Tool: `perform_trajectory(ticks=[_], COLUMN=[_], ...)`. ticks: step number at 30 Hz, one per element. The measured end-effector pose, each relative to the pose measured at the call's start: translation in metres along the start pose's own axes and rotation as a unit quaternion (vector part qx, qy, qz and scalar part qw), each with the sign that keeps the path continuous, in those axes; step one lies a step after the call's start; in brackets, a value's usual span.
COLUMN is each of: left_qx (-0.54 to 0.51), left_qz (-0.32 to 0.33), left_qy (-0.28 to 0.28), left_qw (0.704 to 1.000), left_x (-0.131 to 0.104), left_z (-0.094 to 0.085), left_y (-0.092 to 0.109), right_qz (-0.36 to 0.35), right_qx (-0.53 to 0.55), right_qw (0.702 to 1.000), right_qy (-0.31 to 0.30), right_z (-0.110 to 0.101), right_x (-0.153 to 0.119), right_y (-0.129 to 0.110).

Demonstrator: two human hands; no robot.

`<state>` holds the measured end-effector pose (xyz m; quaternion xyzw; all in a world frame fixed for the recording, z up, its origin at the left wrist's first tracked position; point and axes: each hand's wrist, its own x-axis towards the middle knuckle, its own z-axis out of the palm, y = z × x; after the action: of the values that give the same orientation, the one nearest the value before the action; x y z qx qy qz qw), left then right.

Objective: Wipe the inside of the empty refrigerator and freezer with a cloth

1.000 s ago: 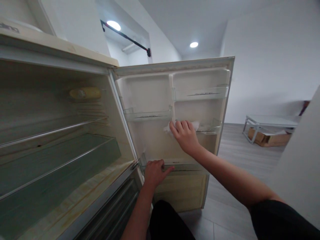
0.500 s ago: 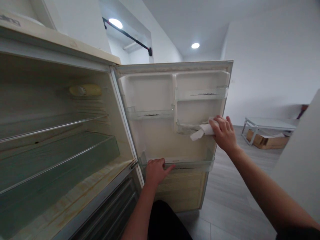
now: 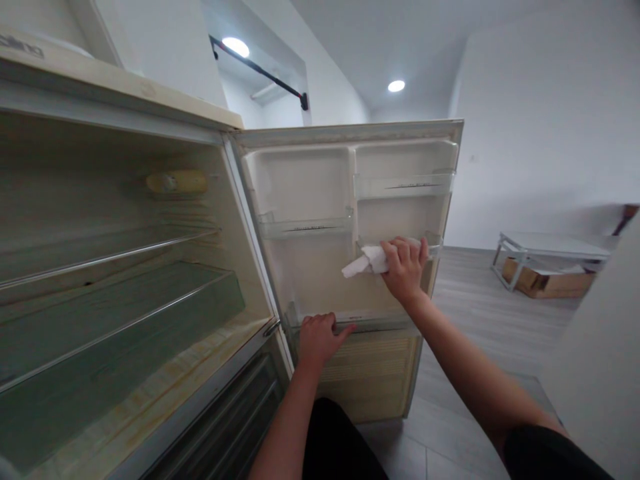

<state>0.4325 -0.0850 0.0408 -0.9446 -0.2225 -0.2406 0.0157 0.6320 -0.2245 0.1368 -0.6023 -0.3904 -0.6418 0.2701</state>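
A crumpled white paper towel (image 3: 370, 261) is bunched in my right hand (image 3: 404, 267), pressed to the right-hand middle door shelf (image 3: 434, 247) of an open fridge. One end of the towel sticks out to the left. My left hand (image 3: 319, 337) has its fingers curled over the rim of the clear bottom door shelf (image 3: 383, 325), thumb pointing right. Both hands work at the inside of the fridge door (image 3: 310, 283), which is yellowed low down. Above them are a left door shelf (image 3: 306, 228) and an upper right one (image 3: 417, 185).
On the left the fridge compartment has a glass shelf (image 3: 105, 260), a greenish drawer cover (image 3: 125, 313) and a stained sill (image 3: 165, 387). A yellowish lamp cover (image 3: 177, 181) is inside. At right stand a low table (image 3: 555, 247) and a cardboard box (image 3: 553, 283).
My right hand has moved left along the middle door shelf with the paper towel. The left hand keeps its place on the bottom shelf's rim.
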Motion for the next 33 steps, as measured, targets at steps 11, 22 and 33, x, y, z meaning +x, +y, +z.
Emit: perform_trajectory(ticks=[11, 22, 33], left_qx=[0.009, 0.009, 0.005], left_qz=[-0.012, -0.018, 0.01], left_qy=[0.014, 0.004, 0.05], left_qw=[1.0, 1.0, 0.999], left_x=[0.005, 0.003, -0.004], left_z=[0.005, -0.004, 0.008], left_y=[0.007, 0.009, -0.001], right_qz=[0.008, -0.203, -0.267], right_qx=[0.105, 0.239, 0.2], right_qw=[0.989, 0.925, 0.901], right_qy=[-0.101, -0.217, -0.276], right_z=[-0.006, 0.121, 0.104], right_x=[0.017, 0.025, 0.067], right_y=[-0.076, -0.155, -0.111])
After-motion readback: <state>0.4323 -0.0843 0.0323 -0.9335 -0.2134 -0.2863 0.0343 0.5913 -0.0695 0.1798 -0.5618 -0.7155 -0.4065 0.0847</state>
